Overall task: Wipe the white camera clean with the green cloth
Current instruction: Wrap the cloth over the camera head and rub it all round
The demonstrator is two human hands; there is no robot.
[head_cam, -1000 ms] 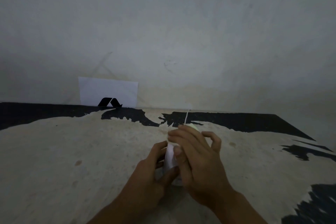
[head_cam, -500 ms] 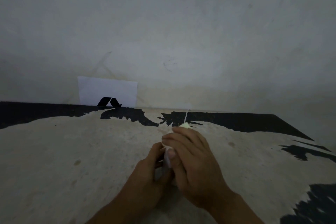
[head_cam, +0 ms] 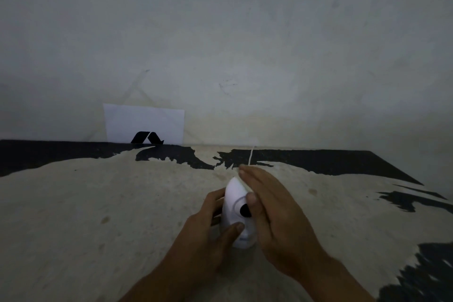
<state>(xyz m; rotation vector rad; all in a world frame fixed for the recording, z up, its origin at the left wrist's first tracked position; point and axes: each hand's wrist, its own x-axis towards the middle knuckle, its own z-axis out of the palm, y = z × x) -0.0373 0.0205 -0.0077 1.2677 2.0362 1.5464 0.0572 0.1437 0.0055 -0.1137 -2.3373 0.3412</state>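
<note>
Two hands working together near the middle of a worn worktop [head_cam: 73,216], both pressed against a white camera [head_cam: 234,201]. Left hand [head_cam: 206,235] gripping the camera from its left side, thumb lying across the lower front, fingers curling round behind. Right hand [head_cam: 274,213] lying flat against the camera's right side, fingers stretched out straight and held close together, thumb touching the camera just beside the dark round lens [head_cam: 244,210]. Standing upright on the worktop between the two hands, camera showing its rounded top and its lens toward the viewer. Green cloth not made out anywhere in the dim light; possibly hidden under the right palm, impossible to tell. Running away from above the right fingertips toward the back edge of the worktop, a thin white cord [head_cam: 251,157]. Leaning against the pale wall [head_cam: 245,44] at the back left, well apart from the hands, a white sheet of paper [head_cam: 144,121] bearing a black mark [head_cam: 147,138] at its lower edge. Showing through the peeling light surface along the back and right, dark patches [head_cam: 318,159].
</note>
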